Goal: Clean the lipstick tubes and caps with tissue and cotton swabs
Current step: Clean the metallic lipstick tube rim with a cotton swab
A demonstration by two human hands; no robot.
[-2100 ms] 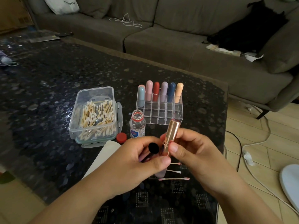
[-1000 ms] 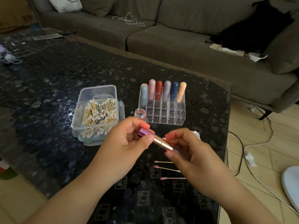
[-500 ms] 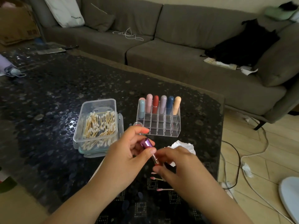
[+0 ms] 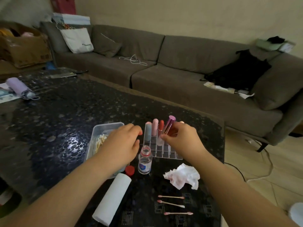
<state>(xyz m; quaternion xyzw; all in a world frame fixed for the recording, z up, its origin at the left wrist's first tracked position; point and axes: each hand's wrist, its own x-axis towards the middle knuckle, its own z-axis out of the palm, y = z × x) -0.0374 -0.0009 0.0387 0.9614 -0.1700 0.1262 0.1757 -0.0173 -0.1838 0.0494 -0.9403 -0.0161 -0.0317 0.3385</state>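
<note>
The right hand (image 4: 181, 138) pinches a purple-capped lipstick tube (image 4: 169, 124), tilted, over the clear organizer (image 4: 164, 145) just under its fingers. The left hand (image 4: 123, 143) hovers loosely spread and holding nothing above the cotton swab box (image 4: 98, 133). A crumpled tissue (image 4: 182, 176) lies nearer the body, between both forearms.

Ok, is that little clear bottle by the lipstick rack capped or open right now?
Open. The small bottle stands upright with a bare mouth, and its red cap lies on the table beside it.
</note>
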